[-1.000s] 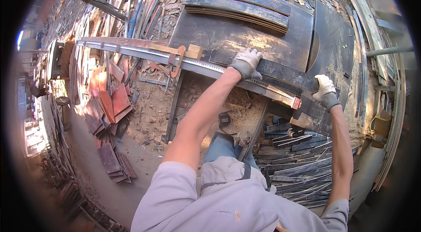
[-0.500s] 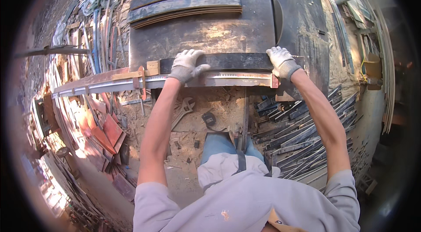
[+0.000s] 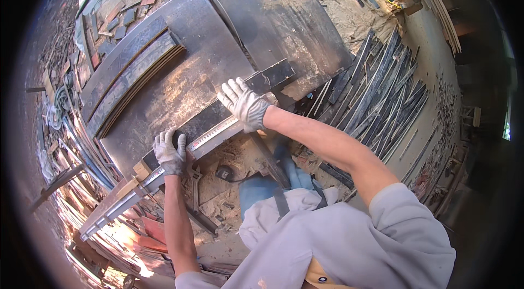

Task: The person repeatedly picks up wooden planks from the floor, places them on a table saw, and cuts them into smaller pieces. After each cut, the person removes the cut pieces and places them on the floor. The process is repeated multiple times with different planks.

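A long black-faced board strip (image 3: 206, 119) lies along the near edge of a dark metal work table (image 3: 210, 73), beside a pale rail with a measuring scale (image 3: 215, 131). My left hand (image 3: 171, 152), in a whitish knitted glove, curls over the strip toward its left end. Farther right, my right hand (image 3: 244, 104), gloved alike, lies flat across the strip with its fingers stretched out. Past that hand the strip's right end crosses the slot in the table. A small wooden block (image 3: 142, 169) sits at the strip's left end.
Several stacked strips (image 3: 139, 73) lie farther back on the table. An adjustable wrench (image 3: 195, 188) and a black tape measure (image 3: 224, 172) are below the near edge. A heap of dark offcut strips (image 3: 365, 89) covers the ground at right; reddish scraps (image 3: 154, 229) lie lower left.
The view has turned, so the table now appears slanted. My right hand has shifted from near the strip's right end toward its middle and flattened. My left hand stays on the strip.
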`<state>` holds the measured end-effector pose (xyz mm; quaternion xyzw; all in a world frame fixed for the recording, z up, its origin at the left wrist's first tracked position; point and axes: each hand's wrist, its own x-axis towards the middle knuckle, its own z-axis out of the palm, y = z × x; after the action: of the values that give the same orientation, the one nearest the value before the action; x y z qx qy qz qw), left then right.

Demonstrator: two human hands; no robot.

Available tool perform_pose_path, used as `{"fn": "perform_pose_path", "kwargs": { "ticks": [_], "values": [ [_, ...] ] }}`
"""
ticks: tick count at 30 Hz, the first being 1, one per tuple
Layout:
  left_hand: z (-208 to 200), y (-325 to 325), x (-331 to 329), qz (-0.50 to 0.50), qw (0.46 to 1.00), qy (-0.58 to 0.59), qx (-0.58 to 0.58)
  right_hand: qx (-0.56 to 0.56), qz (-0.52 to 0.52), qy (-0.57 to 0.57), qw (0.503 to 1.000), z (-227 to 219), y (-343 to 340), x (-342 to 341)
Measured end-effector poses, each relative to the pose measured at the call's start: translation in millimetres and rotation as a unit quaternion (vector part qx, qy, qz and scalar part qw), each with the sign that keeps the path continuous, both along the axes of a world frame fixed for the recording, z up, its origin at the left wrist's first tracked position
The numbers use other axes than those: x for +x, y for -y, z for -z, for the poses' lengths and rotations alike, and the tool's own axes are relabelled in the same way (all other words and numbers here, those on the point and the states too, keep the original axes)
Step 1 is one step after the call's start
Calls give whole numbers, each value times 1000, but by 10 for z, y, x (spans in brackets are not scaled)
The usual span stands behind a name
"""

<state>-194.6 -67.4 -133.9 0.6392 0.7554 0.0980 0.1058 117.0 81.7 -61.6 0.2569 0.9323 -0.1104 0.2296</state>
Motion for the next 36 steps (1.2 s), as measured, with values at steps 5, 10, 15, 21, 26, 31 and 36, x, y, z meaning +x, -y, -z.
{"fn": "perform_pose_path", "kwargs": {
  "ticks": [5,10,15,21,26,31,36],
  "values": [
    [-123,189,74,19,999,27,25,44,-37,7,998,103,90,-21],
    [-238,-10,605,79,986,-21,142,37,-41,-5,998,103,67,73],
    [-273,-267,1202,61,998,-6,-5,1,-15,-65,998,171,144,84],
    [-303,-352,1146,33,998,30,32,25,-19,-56,998,181,132,17],
    [-307,-399,1147,25,999,22,23,-17,-28,-39,999,192,40,-47],
    [-336,-565,1133,10,1000,3,21,92,-8,-99,991,294,108,-33],
    [-305,-907,904,1,1000,-7,19,20,34,-102,994,402,124,-298]
  ]
}}
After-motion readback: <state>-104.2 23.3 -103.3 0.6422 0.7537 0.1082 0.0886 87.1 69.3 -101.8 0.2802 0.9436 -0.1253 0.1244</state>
